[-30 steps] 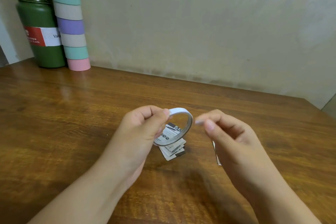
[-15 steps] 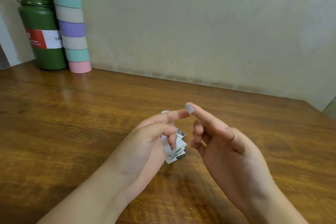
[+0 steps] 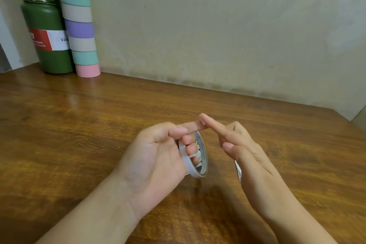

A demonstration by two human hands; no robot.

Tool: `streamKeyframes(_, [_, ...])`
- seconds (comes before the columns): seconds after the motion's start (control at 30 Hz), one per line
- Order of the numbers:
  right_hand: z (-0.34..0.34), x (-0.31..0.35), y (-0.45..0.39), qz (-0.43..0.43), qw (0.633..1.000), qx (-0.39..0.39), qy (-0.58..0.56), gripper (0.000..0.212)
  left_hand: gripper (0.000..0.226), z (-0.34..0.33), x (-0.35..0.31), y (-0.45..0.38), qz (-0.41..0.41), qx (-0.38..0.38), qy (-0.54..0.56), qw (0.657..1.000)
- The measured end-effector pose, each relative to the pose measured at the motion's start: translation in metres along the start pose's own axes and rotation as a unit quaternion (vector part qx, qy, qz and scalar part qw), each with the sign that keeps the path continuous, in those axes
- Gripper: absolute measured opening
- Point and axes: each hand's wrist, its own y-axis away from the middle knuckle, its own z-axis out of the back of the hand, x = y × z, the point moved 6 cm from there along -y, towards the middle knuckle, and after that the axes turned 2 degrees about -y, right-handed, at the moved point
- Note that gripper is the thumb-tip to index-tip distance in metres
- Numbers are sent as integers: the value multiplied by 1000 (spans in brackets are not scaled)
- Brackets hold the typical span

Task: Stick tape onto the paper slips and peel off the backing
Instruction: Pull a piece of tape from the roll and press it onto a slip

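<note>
Over the table [image 3: 99, 125], the left hand [image 3: 156, 156] grips the tape roll [image 3: 195, 156], lower fingers curled through its ring, index finger stretched out. The right hand [image 3: 249, 156] is loosely spread, its index fingertip meeting the left one. Slips [image 3: 198, 159] show through the ring; another [image 3: 238, 170] lies beside the right hand.

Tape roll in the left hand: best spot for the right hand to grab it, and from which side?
Probably the free arc of the tape roll, the side turned away from the left hand. The ring stands nearly edge-on and upright, left fingers hooked through its hole, so the palm side is blocked. The right hand is open beside it; pinch the thin band across its width, coming from the right.
</note>
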Motion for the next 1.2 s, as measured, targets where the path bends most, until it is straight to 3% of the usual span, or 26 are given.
streamKeyframes(0.3, [4, 5, 3, 50, 974, 20, 219, 49, 26, 6, -2, -1, 13, -34, -50, 998])
streamKeyframes(0.47, [2, 7, 2, 61, 957, 27, 283, 50, 23, 11, -2, -1, 12, -71, -87, 994])
streamKeyframes(0.9, [3, 5, 3, 77, 949, 23, 304, 53, 23, 18, -6, -3, 10, -85, -86, 993])
streamKeyframes(1.07, [4, 8, 3, 88, 952, 17, 293, 51, 7, 17, -8, -4, -3, -84, -122, 989])
streamKeyframes(1.2, [2, 10, 3, 94, 952, 23, 291, 51, 16, 16, -8, -4, -19, -98, -141, 985])
